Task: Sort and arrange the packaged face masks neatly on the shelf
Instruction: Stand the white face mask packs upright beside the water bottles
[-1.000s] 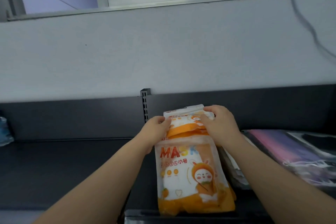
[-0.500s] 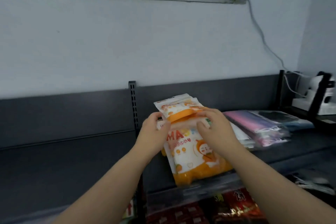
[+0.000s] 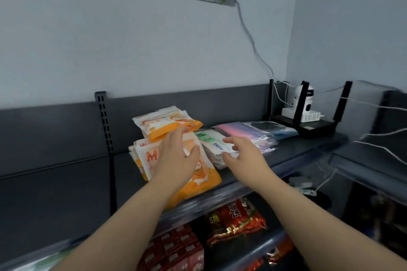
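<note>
Two groups of orange-and-white mask pouches lie on the dark metal shelf [image 3: 297, 149]: a near stack [image 3: 202, 182] and a far pack [image 3: 163, 125] tilted up behind it. To the right are one stack of white packs [image 3: 209, 141] and one of pink packs [image 3: 240, 131], all flat and glossy. The left hand [image 3: 176, 158] lies flat, fingers straight, on the near stack. The right hand [image 3: 244, 152], fingers relaxed and gripping nothing, is over the white packs; contact cannot be determined.

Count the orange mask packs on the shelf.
2 plainly visible: one tilted orange pack at the back, and one flat orange pack under the left hand. Edges beneath the flat one suggest more packs hidden in that stack.
</note>
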